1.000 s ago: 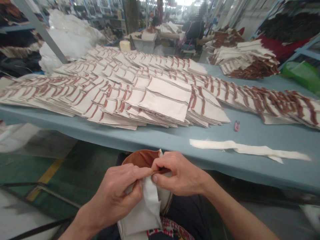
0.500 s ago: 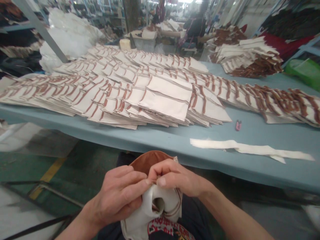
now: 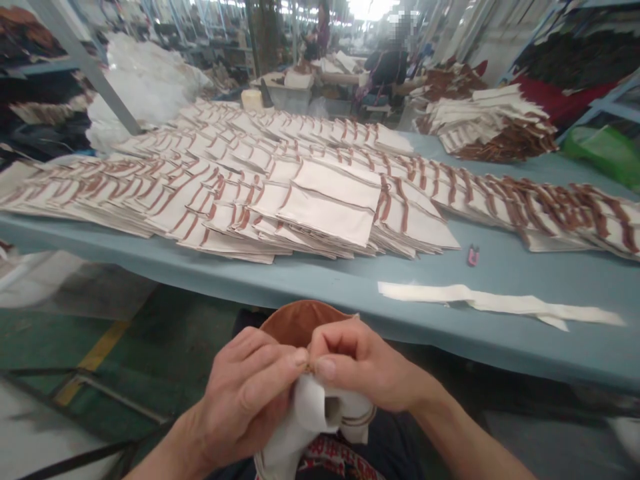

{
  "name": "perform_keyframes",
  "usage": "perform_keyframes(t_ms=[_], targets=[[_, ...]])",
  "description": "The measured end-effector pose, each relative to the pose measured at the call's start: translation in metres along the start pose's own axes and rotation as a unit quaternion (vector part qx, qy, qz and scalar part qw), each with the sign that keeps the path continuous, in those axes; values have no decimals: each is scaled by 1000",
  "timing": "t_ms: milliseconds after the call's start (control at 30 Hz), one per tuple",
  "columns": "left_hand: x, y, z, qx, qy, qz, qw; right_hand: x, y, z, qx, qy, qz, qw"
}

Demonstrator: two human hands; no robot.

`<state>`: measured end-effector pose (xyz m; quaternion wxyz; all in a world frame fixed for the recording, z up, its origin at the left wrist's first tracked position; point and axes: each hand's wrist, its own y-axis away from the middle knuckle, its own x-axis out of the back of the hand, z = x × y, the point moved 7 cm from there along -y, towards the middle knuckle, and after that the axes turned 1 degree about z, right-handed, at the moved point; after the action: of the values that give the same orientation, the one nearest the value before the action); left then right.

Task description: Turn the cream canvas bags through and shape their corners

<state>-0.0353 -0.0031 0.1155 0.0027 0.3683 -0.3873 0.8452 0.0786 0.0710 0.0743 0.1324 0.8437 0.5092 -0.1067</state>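
Low in the head view, in front of my body, I hold a white and brown fabric piece [image 3: 309,403]. My left hand [image 3: 253,383] is closed on it from the left, thumb and fingertips at a brown seam. My right hand [image 3: 363,363] pinches the same seam from the right, so the fingertips of both hands nearly meet. A brown panel of the piece curves up behind the hands. Its white part hangs below them, folded into a loose curl. The palms and the fabric inside them are hidden.
A blue-covered table [image 3: 345,287] stands ahead, with overlapping rows of white fabric pieces [image 3: 330,210] with brown edging. Nearer its front edge lie a pink U-shaped tool [image 3: 473,255], like thread snips, and white strips [image 3: 500,300]. Another person [image 3: 387,67] is in the background.
Both hands have shifted slightly right with the fabric, still pinching the seam. The white part below has turned, and its curl now opens more to the right.
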Motion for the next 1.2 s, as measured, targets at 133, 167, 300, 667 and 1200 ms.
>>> perform_keyframes(t_ms=[133,167,300,667,1200], targets=[[10,-4,-3,84,9,-69,994,-5,21,-39,62,249,-4,967],[12,-7,-4,100,5,-93,991,-7,25,-47,88,326,2,941],[9,-25,-7,158,53,-221,961,-12,34,-56,129,532,5,837],[-13,-37,-6,125,143,-313,931,-21,42,-58,195,663,48,722],[-16,-28,-9,81,87,-258,959,-27,40,-46,216,674,57,704]])
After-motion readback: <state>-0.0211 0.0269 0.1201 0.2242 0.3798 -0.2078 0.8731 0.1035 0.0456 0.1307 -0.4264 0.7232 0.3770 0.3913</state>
